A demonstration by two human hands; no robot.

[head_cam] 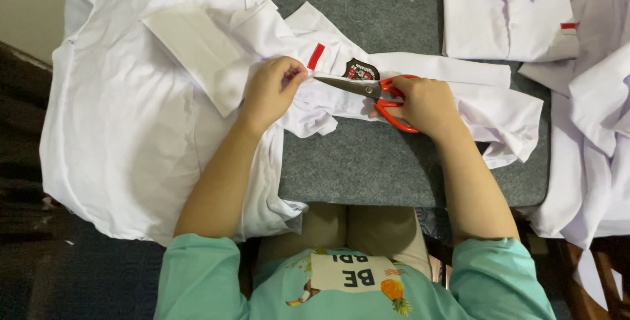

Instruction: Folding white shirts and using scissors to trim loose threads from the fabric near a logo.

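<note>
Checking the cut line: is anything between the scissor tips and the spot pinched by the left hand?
Nothing visible. The scissors in the right hand point straight at the shirt fabric pinched by the left hand; the badge lies just above.

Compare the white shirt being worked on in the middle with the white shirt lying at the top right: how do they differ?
The white shirt in the middle lies crumpled and is pinched by the left hand, with the red-handled scissors in the right hand at its edge; the white shirt at the top right lies flat and untouched. The middle one shows a dark round badge; the other shows none. Both are white with a small red tag.
</note>
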